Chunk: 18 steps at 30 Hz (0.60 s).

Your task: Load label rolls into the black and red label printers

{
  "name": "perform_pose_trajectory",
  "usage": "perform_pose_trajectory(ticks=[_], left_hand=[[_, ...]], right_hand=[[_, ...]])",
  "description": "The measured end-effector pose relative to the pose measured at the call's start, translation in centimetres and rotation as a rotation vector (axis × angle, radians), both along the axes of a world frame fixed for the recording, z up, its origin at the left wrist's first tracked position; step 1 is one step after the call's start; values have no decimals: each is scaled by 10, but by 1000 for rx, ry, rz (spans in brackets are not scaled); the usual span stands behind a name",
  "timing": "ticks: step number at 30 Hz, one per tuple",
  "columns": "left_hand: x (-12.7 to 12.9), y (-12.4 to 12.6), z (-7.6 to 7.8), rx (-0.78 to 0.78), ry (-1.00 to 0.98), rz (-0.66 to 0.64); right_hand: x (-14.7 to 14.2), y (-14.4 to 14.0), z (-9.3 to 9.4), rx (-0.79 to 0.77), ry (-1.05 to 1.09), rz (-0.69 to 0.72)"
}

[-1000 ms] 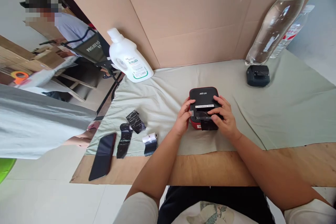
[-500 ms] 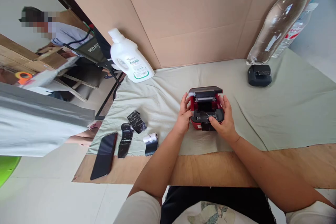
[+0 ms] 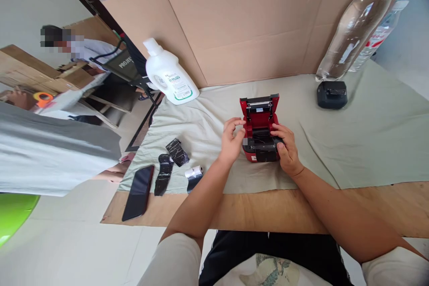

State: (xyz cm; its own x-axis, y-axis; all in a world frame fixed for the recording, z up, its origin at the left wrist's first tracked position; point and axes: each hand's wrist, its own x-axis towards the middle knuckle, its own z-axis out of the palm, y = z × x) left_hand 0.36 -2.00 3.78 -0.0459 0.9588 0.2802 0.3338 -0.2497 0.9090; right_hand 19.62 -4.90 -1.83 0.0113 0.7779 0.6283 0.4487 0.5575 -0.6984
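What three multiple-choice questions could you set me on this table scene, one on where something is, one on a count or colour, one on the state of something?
1. Where does the phone lie?
A. At the table's near left edge
B. Against the cardboard wall
C. On the little printer

2. What colour is the inside of the little printer?
A. Green
B. Red
C. Yellow

3. How is the printer's lid?
A. Shut flat
B. Taken off and laid aside
C. Swung up and open

Answers:
1 A: the phone rests left of the dark paper strips, partly off the cloth.
2 B: lid lining and body show red.
3 C: the lid stands up behind the open bay, with the left hand beside the printer and the right hand on it.
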Motion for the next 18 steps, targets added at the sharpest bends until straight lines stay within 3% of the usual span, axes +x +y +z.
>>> perform_pose_trajectory(ticks=[2, 5, 8, 10, 14, 18], left_hand=[[7, 11, 16, 18, 190, -93], [27, 33, 37, -112, 671, -328], [48, 49, 49, -238, 1147, -460], [57, 54, 51, -290, 1304, -494], [58, 54, 45, -252, 1271, -426], [45, 50, 34, -127, 902, -381]], right_hand=[[0, 0, -1, -15, -11, -9], [1, 2, -4, 15, -4, 0], [2, 4, -6, 98, 39, 27], [2, 5, -6, 133, 50, 36], [2, 5, -5, 141, 22, 22], [3, 6, -5, 155, 16, 31]])
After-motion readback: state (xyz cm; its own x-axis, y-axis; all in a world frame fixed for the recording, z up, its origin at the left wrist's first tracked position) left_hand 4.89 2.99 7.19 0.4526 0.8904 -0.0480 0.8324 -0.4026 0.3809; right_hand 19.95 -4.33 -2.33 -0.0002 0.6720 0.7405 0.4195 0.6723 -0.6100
